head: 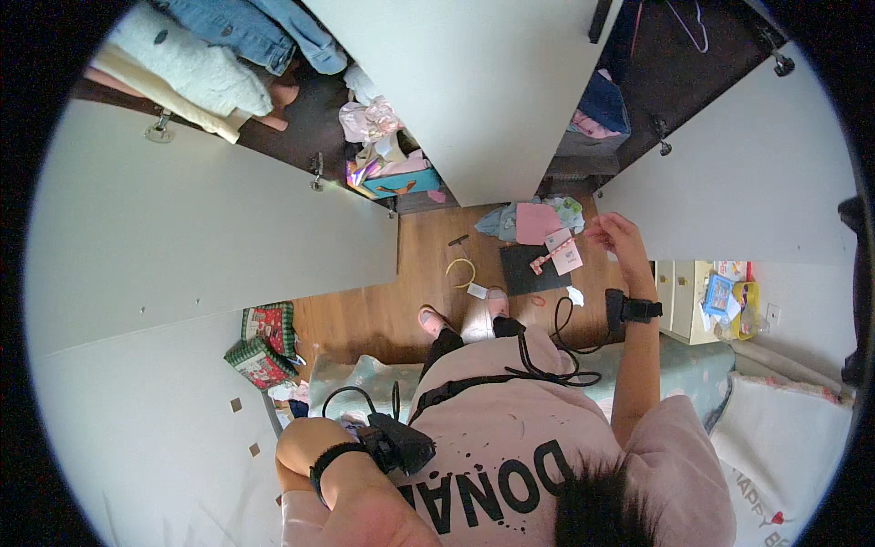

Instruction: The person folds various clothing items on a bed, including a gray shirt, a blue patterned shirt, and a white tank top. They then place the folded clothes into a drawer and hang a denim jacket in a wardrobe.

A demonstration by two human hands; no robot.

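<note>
My right hand [616,236] is raised at the right of centre, fingers loosely bent and apart, with nothing seen in it; a black device is strapped to that wrist. Below it on the wooden floor lie a pink sheet [536,223], folded clothes [499,222], a white card [564,253], a red and white patterned strip [540,265] and a dark square mat [519,270]. A yellow headband [472,270] lies nearer my feet. My left forearm [342,478] bends at the bottom left with another strapped device [400,444]; the left hand itself cannot be made out.
Open wardrobe doors [205,219] stand left and right [738,171]. Clothes hang at upper left [225,31], above a teal box [403,183] of items. A cream drawer cabinet [677,301] stands right. Festive cushions [263,362] lie left, and a bed [683,369] is behind me.
</note>
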